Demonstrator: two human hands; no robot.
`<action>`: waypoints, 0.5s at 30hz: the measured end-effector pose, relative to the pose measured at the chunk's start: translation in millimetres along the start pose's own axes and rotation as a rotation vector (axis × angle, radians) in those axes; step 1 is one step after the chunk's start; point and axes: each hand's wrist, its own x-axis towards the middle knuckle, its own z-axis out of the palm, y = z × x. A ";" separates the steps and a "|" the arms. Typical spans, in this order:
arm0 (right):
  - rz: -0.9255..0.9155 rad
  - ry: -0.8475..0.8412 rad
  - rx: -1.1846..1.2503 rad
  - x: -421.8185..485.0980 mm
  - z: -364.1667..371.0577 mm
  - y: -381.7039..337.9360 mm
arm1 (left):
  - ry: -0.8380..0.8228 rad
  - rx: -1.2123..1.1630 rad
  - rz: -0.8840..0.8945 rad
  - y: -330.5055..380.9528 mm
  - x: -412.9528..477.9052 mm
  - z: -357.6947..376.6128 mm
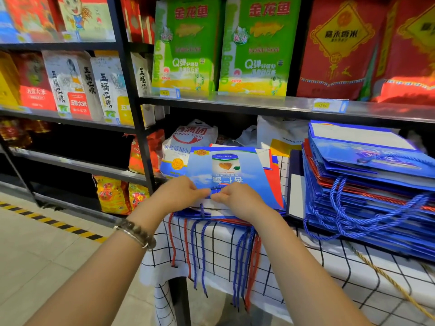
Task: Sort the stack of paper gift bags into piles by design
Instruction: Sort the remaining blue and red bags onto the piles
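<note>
A blue gift bag point(226, 170) printed with a can and sky lies flat on top of a small pile at the table's left end. My left hand point(181, 194) and my right hand point(233, 198) meet at its near edge, fingers curled, pinching the bag's rim and its blue cord. Blue and red cord handles point(240, 255) from the pile hang over the table's front edge. To the right sits a tall stack of blue and red gift bags point(367, 191), blue rope handles looping out of its side.
The table wears a white cloth with a black grid point(329, 267). Behind it stand black shelves point(270, 103) of rice and flour bags. A white flour sack point(188, 142) lies just behind the small pile. Tiled floor with a yellow-black stripe point(58, 223) is at left.
</note>
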 end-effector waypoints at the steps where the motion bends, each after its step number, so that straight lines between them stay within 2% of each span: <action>1: -0.015 0.006 -0.020 -1.5 0.5 -0.2 | -0.050 -0.054 -0.015 6.0 -1.0 2.6; 4: -0.048 0.014 -0.073 -4.8 2.1 -0.4 | -0.107 -0.236 -0.063 13.0 5.0 9.3; 9: -0.079 0.039 -0.053 -9.5 5.9 1.7 | -0.114 -0.201 -0.047 18.9 12.8 8.4; 12: -0.082 0.052 -0.029 -12.0 7.5 3.3 | 0.115 -0.110 -0.085 9.8 22.3 10.8; 15: -0.095 0.048 -0.010 -14.8 8.0 3.3 | 0.366 -0.255 -0.159 -5.1 31.1 11.1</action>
